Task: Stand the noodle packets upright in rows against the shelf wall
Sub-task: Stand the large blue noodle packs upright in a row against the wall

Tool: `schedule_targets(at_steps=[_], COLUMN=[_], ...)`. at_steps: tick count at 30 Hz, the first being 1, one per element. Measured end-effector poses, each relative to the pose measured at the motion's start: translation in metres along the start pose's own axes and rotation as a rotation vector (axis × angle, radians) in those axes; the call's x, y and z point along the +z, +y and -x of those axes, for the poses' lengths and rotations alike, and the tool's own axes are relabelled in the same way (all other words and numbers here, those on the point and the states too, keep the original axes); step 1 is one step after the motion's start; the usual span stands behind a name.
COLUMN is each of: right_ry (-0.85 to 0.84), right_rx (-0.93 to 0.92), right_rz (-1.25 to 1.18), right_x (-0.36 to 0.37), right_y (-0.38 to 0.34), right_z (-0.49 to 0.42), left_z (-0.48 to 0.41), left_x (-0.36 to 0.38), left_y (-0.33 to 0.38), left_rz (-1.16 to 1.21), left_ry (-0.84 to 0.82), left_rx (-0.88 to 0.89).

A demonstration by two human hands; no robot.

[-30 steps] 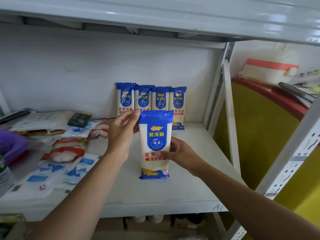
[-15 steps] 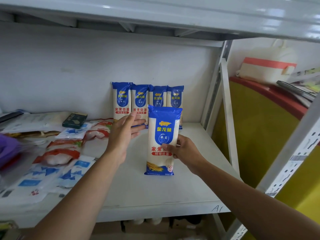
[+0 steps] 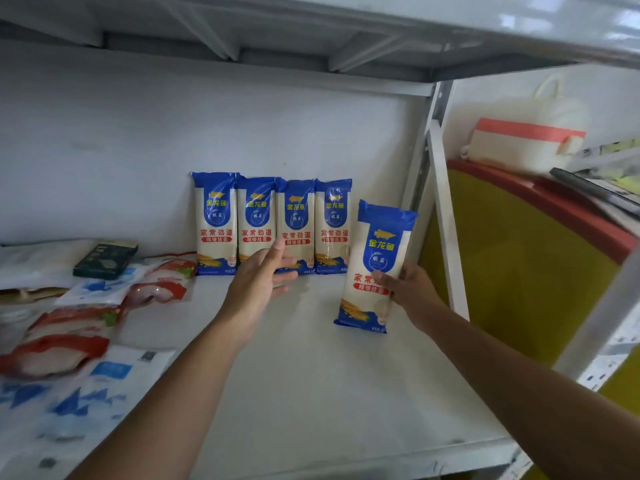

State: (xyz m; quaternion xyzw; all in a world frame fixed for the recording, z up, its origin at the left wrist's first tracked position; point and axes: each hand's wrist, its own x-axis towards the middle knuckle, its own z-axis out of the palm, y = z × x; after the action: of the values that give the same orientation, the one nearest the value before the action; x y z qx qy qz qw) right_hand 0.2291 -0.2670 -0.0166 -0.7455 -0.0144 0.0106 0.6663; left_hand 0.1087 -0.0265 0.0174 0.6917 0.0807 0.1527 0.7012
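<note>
Several blue-and-white noodle packets [image 3: 256,223] stand upright side by side against the white back wall [image 3: 138,150] of the shelf. My right hand [image 3: 408,289] grips another such noodle packet [image 3: 377,268] by its right edge, upright and slightly tilted, to the right of the row and in front of it. Its lower end is at or just above the shelf board [image 3: 311,375]; I cannot tell if it touches. My left hand [image 3: 259,278] is held out flat and empty in front of the middle packets of the row, fingertips near their lower parts.
Flat red-and-white and blue-and-white packets [image 3: 69,341] lie scattered over the shelf's left side, with a dark small box [image 3: 104,259] near the wall. A white upright post [image 3: 446,220] bounds the shelf on the right. Beyond it are a yellow panel [image 3: 519,271] and a white bag [image 3: 526,143].
My right hand has carried the packet to the right and further back toward the row. My left hand let go of the packet's top and now reaches toward the standing packets.
</note>
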Motion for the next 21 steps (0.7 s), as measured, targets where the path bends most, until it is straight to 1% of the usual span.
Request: schedule_targets(at_steps=[4, 8, 11, 18, 21], right_ry=[0.041, 0.056, 0.067, 0.089, 0.058], right_rx=[-0.021, -0.043, -0.044, -0.083, -0.095], right_rz=[0.034, 0.056, 0.067, 0.108, 0.133], right_x=[-0.008, -0.005, -0.002, 0.003, 0.004], right_y=[-0.004, -0.008, -0.007, -0.011, -0.010], right_z=[-0.040, -0.070, -0.091, -0.144, -0.159], left_z=[-0.020, -0.029, -0.036, -0.040, -0.042], left_x=[0.006, 0.013, 0.016, 0.017, 0.013], left_y=[-0.001, -0.011, -0.013, -0.011, -0.014], left_rz=[-0.024, -0.203, -0.264, -0.309, -0.347], left_ry=[-0.007, -0.065, -0.082, -0.081, -0.091], left_rx=[0.008, 0.061, 0.105, 0.068, 0.059])
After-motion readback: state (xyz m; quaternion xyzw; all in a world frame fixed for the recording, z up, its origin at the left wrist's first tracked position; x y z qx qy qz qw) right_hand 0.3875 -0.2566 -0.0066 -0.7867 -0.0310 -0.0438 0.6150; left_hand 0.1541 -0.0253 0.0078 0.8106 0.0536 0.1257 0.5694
